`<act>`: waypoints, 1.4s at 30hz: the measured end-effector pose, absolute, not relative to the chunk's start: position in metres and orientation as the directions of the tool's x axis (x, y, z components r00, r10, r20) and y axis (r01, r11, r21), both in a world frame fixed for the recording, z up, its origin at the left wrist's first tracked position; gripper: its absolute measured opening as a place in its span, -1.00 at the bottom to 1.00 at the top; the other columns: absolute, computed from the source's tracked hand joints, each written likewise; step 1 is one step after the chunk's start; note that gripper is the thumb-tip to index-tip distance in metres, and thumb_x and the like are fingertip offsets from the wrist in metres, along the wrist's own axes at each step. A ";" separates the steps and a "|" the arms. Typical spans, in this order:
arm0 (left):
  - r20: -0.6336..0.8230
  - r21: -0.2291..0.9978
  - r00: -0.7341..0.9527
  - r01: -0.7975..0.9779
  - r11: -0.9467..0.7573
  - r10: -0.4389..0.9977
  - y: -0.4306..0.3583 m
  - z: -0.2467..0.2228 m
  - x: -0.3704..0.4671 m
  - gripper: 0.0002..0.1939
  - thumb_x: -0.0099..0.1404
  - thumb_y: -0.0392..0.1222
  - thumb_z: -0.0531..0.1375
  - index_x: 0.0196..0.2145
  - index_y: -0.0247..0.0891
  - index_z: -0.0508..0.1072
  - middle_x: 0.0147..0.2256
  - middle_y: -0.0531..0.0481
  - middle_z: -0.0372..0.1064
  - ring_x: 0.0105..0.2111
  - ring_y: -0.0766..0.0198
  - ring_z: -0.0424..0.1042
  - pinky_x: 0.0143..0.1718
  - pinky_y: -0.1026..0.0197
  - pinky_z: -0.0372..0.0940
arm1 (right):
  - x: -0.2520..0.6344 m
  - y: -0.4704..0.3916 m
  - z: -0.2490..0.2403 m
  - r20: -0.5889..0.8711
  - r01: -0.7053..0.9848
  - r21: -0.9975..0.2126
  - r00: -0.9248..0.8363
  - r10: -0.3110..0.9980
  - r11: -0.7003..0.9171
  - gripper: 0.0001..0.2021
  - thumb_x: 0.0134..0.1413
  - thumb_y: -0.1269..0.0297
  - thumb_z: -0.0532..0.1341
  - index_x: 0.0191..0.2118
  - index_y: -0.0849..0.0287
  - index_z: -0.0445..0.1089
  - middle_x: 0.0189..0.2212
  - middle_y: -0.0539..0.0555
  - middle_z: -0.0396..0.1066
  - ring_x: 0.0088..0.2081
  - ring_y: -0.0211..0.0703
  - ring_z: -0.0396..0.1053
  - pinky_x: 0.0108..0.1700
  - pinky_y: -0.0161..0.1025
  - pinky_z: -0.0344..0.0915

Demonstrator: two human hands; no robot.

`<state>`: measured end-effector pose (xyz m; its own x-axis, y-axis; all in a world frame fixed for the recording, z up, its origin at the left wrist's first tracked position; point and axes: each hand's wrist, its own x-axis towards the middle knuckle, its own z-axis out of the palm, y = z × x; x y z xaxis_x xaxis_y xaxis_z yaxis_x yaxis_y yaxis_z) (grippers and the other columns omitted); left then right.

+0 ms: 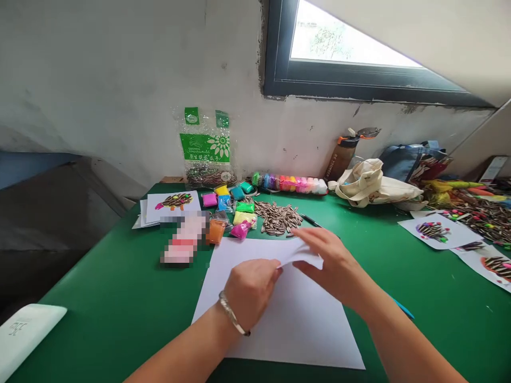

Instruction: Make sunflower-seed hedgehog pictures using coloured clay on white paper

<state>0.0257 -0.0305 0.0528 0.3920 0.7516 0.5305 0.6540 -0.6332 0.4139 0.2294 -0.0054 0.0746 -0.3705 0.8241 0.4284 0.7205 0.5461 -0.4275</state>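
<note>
A large white sheet of paper point(295, 330) lies on the green table in front of me. Over its upper half, a smaller piece of white paper point(299, 254) is curved up between my hands. My left hand point(251, 292), with a silver bracelet on the wrist, pinches this paper's near left corner. My right hand point(329, 266) is at its right side, fingers apart and curved around the edge, the thumb near its lower edge. Whether the right fingers press on the paper is hard to tell. Just beyond lie striped sunflower seeds point(277, 217) and colourful clay packets point(244, 207).
Seed bag point(207, 159), clay row point(295, 183), bottle point(341, 157) and cloth bag point(367, 183) stand along the wall. Seed pictures lie left point(173, 206) and right point(439, 231). A black pen point(311, 221) is beyond my right hand; a white object point(27, 335) sits near left.
</note>
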 end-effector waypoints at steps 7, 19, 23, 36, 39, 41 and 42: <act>0.171 0.970 -0.182 0.201 -0.134 0.968 -0.024 0.088 0.001 -0.70 0.21 0.03 0.18 -0.46 -0.24 0.51 -0.61 0.10 0.27 -0.59 0.36 0.21 -0.62 0.35 0.11 | 0.239 0.016 0.044 0.293 0.286 -0.921 0.064 0.954 0.264 -0.22 -0.04 0.07 0.30 0.27 -0.03 -0.07 0.15 0.20 0.17 0.18 0.04 0.12 0.14 0.13 0.09; -0.187 0.965 -0.084 -0.199 0.168 0.979 -0.010 0.075 0.002 -0.56 0.04 0.14 0.28 -0.62 -0.27 0.26 -0.67 0.17 0.10 -0.67 0.43 0.10 -0.67 0.35 0.09 | 0.216 0.004 0.045 -0.086 -0.157 -0.980 -0.223 0.971 -0.123 -0.71 0.03 0.06 0.23 -0.29 0.21 0.43 -0.41 0.07 0.43 -0.41 -0.18 0.34 -0.36 -0.26 0.26; -0.141 0.990 0.029 0.033 0.140 0.990 -0.003 0.062 -0.003 -0.53 0.04 0.12 0.29 -0.65 -0.29 0.21 -0.65 0.19 0.00 -0.64 0.46 0.00 -0.66 0.38 -0.03 | 0.224 0.007 0.039 -0.156 -0.154 -0.973 -0.100 0.983 -0.170 -0.72 -0.07 0.06 0.28 -0.48 0.20 0.34 -0.55 -0.02 0.34 -0.50 -0.26 0.25 -0.45 -0.33 0.17; -0.219 0.969 0.043 0.124 0.212 0.975 0.008 0.047 -0.006 -0.52 0.03 0.18 0.24 -0.65 -0.32 0.29 -0.65 0.16 0.03 -0.62 0.44 0.04 -0.62 0.37 0.00 | 0.228 0.012 0.032 -0.159 -0.110 -0.979 -0.097 0.983 -0.169 -0.71 -0.04 0.06 0.25 -0.45 0.23 0.36 -0.54 0.00 0.30 -0.54 -0.32 0.16 -0.51 -0.36 0.08; -0.240 0.965 0.034 0.114 0.235 0.970 0.009 0.046 -0.006 -0.50 0.00 0.21 0.25 -0.66 -0.30 0.26 -0.67 0.18 0.00 -0.65 0.46 -0.01 -0.65 0.38 -0.05 | 0.228 0.013 0.028 -0.153 -0.081 -0.983 -0.112 0.982 -0.162 -0.71 0.00 0.06 0.23 -0.44 0.24 0.36 -0.56 -0.02 0.27 -0.56 -0.35 0.12 -0.53 -0.37 0.05; -0.256 0.962 0.035 0.105 0.251 0.966 0.009 0.045 -0.005 -0.49 -0.02 0.23 0.25 -0.66 -0.29 0.23 -0.68 0.19 0.00 -0.66 0.47 -0.02 -0.66 0.39 -0.05 | 0.229 0.013 0.026 -0.153 -0.067 -0.985 -0.111 0.982 -0.161 -0.70 0.01 0.06 0.22 -0.46 0.23 0.33 -0.58 -0.04 0.23 -0.57 -0.36 0.09 -0.54 -0.38 0.03; -0.263 0.961 0.036 0.100 0.259 0.964 0.009 0.045 -0.005 -0.49 -0.02 0.23 0.25 -0.66 -0.29 0.22 -0.68 0.19 0.00 -0.66 0.47 -0.01 -0.66 0.39 -0.03 | 0.229 0.013 0.025 -0.155 -0.064 -0.985 -0.109 0.982 -0.163 -0.70 0.00 0.06 0.22 -0.47 0.23 0.32 -0.59 -0.05 0.21 -0.58 -0.37 0.08 -0.55 -0.38 0.02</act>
